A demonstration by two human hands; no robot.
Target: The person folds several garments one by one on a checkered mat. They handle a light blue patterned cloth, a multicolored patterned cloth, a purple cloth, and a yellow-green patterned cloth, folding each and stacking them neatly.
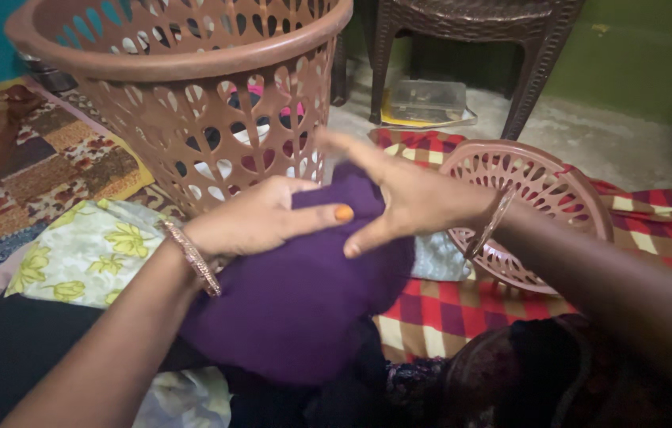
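Purple cloth (296, 301) is lying bunched in front of the basket (193, 95), on the person's lap over a dark garment (11, 357), with both hands pressing on its upper end. Its long axis is running from lower left up toward the basket's foot, but its near edge is sinking into dark fabric and its shape is hard to make out. Left hand (261, 218) is lying flat on it, thumb stretched right. Right hand (403, 198) is resting on its top right, fingers spread; whether either hand is gripping any fold is hidden. Behind the right wrist a basket lid (582, 190) is leaning on a checked blanket (447, 309), partly covered. Clothes inside the basket are showing only through its holes.
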